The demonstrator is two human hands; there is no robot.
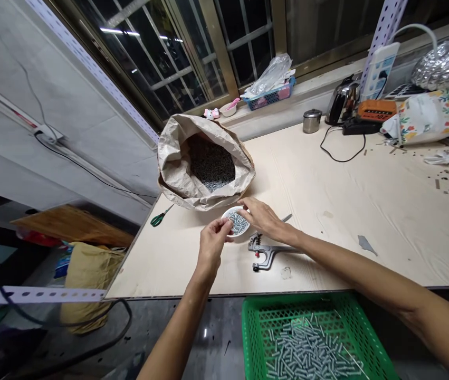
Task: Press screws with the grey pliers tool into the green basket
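Observation:
A small white bowl [235, 212] full of tiny metal parts sits on the pale wooden table [327, 211], just in front of a large paper sack [177, 158] filled with dark metal pieces. My left hand [213, 244] is at the bowl's near-left rim, fingertips pinched together over the parts. My right hand [263, 217] rests on the bowl's right rim with its fingers curved around the edge. A metal hand press tool [266, 252] lies on the table right below my right wrist.
Green-handled scissors [160, 217] lie left of the sack. A green plastic basket [311, 343] with several small metal tubes sits below the table's front edge. A kettle [343, 100], a metal cup [312, 121], a black cord [341, 153] and bags crowd the back right.

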